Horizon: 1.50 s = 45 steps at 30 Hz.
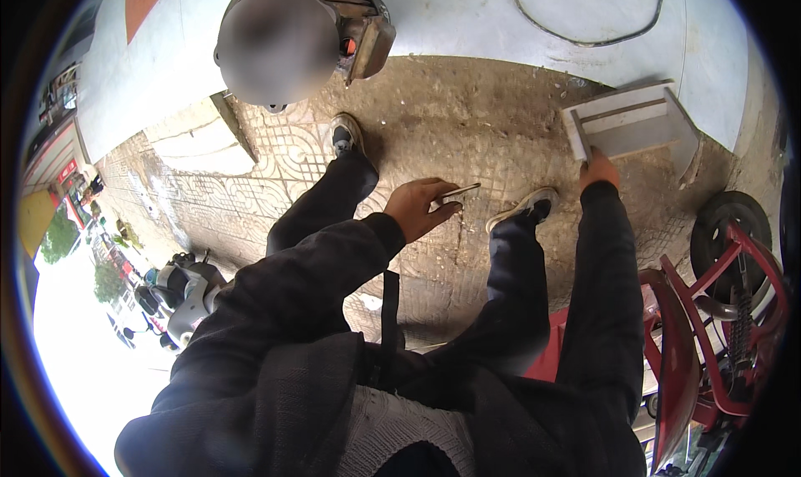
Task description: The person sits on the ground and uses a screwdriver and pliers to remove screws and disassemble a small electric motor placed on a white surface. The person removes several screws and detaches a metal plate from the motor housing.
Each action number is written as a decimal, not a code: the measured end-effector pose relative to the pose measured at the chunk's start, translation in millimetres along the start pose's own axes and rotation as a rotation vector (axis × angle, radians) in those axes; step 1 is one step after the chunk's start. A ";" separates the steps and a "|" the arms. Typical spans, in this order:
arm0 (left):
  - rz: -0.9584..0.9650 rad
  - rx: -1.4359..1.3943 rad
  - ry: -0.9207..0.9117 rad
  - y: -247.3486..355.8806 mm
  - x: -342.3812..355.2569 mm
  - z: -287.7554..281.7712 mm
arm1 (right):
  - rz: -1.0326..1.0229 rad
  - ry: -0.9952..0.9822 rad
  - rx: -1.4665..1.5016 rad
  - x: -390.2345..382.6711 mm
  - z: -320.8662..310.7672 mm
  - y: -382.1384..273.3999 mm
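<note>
My left hand (420,209) is closed, thumb against fingers, around a slim, pale rod-like piece (460,191) that points to the right. Its exact kind is too small to make out. Over at the right, my right hand (599,170) grips the near left corner of a small pale wooden frame (627,123). Flat boards and a crossbar make up this frame, which sits tilted above the paved ground close to the wall. The fingertips of my right hand are partly hidden.
A round-fronted metal machine (279,47), partly blurred, stands ahead by the pale wall panels (467,18). A broken white board (200,139) lies at left. A red bicycle-like frame with a wheel (731,231) is at right; a parked motorbike (188,297) is at left. My feet are on patterned paving.
</note>
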State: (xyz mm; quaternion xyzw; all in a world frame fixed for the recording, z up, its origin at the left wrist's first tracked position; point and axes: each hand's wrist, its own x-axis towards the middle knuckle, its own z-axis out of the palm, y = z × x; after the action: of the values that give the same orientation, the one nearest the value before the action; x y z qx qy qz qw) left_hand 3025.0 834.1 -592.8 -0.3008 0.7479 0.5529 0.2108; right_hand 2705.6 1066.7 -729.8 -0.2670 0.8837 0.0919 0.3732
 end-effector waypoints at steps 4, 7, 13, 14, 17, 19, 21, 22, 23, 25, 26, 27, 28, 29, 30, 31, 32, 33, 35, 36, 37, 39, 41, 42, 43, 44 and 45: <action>0.304 0.218 0.055 15.1 27.4 -12.7 | -0.318 -0.133 0.102 -94.3 -62.2 -9.5; 0.363 0.328 -0.056 22.6 16.2 -15.3 | -0.350 -0.563 0.459 -127.5 -97.0 -15.8; 0.236 0.296 -0.348 -10.4 -22.9 7.3 | -0.594 -0.963 0.778 -73.1 -15.2 -44.2; 0.172 0.317 -0.397 -21.6 -23.2 13.6 | -0.402 -0.967 0.854 -64.1 10.3 -49.9; 0.055 0.393 -0.427 -57.3 -13.4 38.9 | -0.317 -0.612 0.998 -50.3 89.6 -85.6; -0.011 0.398 -0.449 -82.5 -5.2 55.6 | -0.387 -0.520 0.919 -64.9 131.4 -108.9; -0.190 0.188 -0.469 -113.7 8.0 63.2 | -0.307 -0.685 0.727 -82.6 163.1 -138.6; -0.184 0.138 -0.425 -130.4 12.8 64.4 | -0.308 -0.667 0.707 -93.5 172.2 -143.6; -0.213 0.106 -0.405 -147.1 17.5 64.6 | -0.290 -0.663 0.674 -102.3 181.0 -149.5; -0.253 0.060 -0.419 -177.4 30.3 62.3 | -0.285 -0.582 0.532 -112.2 192.8 -152.4; -0.283 0.148 -0.435 -187.6 39.8 63.3 | -0.304 -0.520 0.428 -112.7 197.9 -154.2; -0.294 0.125 -0.341 -194.7 43.0 65.3 | -0.304 -0.550 0.282 -116.9 202.3 -153.7; -0.270 0.028 -0.320 -198.8 50.4 68.0 | -0.266 -0.615 0.164 -115.3 205.2 -151.1; -0.251 0.081 -0.335 -198.9 53.1 73.7 | -0.218 -0.618 0.077 -116.5 208.9 -150.3; -0.248 0.159 -0.355 -197.2 54.6 79.5 | -0.172 -0.720 -0.049 -118.8 211.4 -147.2; -0.230 0.227 -0.367 -192.5 55.1 87.2 | -0.171 -0.743 -0.121 -120.0 214.8 -147.4; -0.168 0.268 -0.480 -186.4 54.1 96.0 | -0.213 -0.982 -0.155 -123.4 215.9 -144.3; -0.101 0.315 -0.571 -179.9 51.9 102.7 | -0.251 -1.084 -0.193 -125.0 217.3 -145.2; -0.064 0.433 -0.718 -166.6 51.5 110.8 | -0.282 -1.223 -0.254 -122.6 214.9 -145.4; -0.017 0.345 -0.680 -161.9 57.2 109.0 | -0.269 -1.250 -0.240 -116.0 212.2 -146.4; 0.029 0.256 -0.642 -157.7 64.5 105.4 | -0.251 -1.275 -0.218 -107.9 208.6 -147.2; -0.064 0.222 -0.626 -150.9 113.6 87.3 | -0.188 -1.313 -0.139 -81.6 199.3 -148.7; -0.053 0.148 -0.461 -144.0 164.5 61.5 | -0.102 -1.311 -0.020 -45.6 186.6 -152.4; 0.010 0.092 -0.316 -139.6 184.7 51.1 | -0.051 -1.294 0.056 -29.4 178.9 -153.7; 0.072 0.083 -0.248 -132.6 206.6 39.8 | 0.010 -1.251 0.143 -15.0 169.9 -156.1; 0.135 0.076 -0.186 -124.0 220.2 32.9 | 0.072 -1.200 0.233 -6.6 160.2 -157.9; 0.103 -0.088 -0.138 -115.7 225.3 28.7 | 0.137 -1.129 0.350 4.4 147.2 -162.8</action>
State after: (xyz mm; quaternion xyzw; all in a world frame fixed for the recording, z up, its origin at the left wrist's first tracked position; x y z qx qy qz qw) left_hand 2939.0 788.6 -828.4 -0.2319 0.7211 0.6148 0.2199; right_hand 2880.9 981.3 -830.6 -0.0535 0.5659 0.0964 0.8171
